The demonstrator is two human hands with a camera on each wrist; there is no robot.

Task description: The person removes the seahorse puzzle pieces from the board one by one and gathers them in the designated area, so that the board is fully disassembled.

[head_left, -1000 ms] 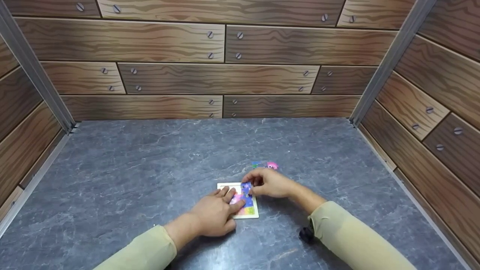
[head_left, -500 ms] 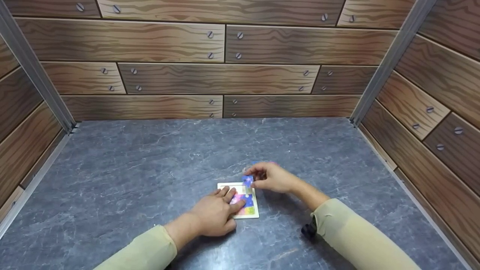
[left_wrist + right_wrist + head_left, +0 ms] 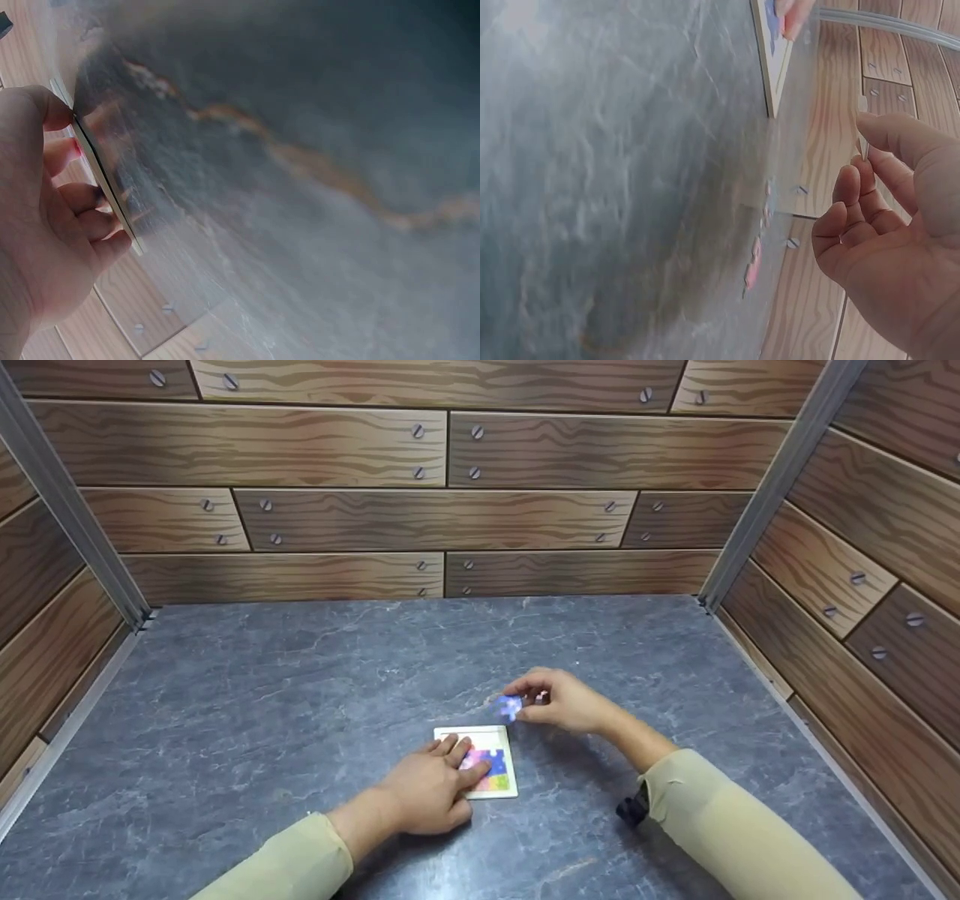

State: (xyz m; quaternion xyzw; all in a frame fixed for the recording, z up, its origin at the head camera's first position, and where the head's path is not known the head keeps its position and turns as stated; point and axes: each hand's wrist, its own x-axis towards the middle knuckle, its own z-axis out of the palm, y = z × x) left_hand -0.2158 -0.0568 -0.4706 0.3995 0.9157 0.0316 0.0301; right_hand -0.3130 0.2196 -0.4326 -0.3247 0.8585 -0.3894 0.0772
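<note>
- The blue puzzle piece (image 3: pixel 509 707) is off the desk, just beyond the far right corner of the puzzle tray; the right hand (image 3: pixel 562 701) pinches it between thumb and fingers, a grip that leaves most of its face uncovered.
- The puzzle tray (image 3: pixel 512 772) lies flat, its upper part bare at the right, with fitted pieces (image 3: pixel 498 761) in the lower part.
- The left hand (image 3: pixel 427 791) rests on it with fingers spread and fairly straight, presumably to steady it against sliding.
- Beyond, loose pieces (image 3: pixel 754 266), one pink, lie on the desk (image 3: pixel 300 682), likely placed within the right hand's reach.
</note>
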